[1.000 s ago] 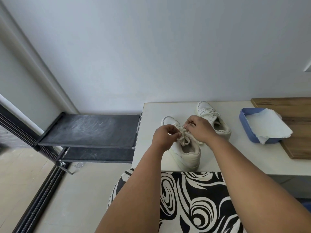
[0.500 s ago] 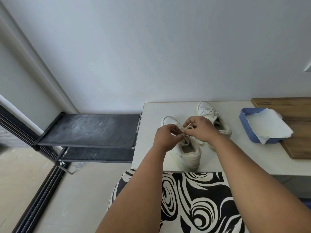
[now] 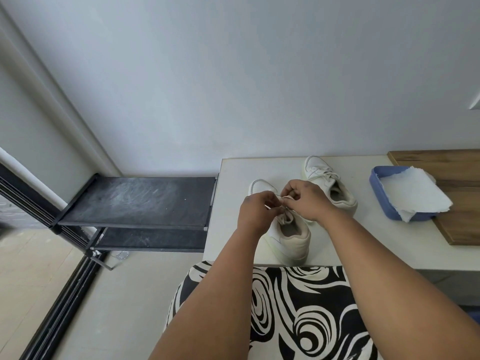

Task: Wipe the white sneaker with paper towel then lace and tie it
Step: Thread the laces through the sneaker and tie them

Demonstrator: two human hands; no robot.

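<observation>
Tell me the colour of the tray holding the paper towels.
Blue tray, seen in the head view, the only one.

Two white sneakers point(image 3: 288, 229) point(image 3: 335, 188), one beneath the pinching hands, one just beyond; one blue tray point(image 3: 381, 193) holding paper towels point(image 3: 413, 193), count unclear.

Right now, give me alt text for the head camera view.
Left hand and right hand pinch the laces of the near white sneaker on a white table; a second sneaker and paper towels lie beyond.
</observation>
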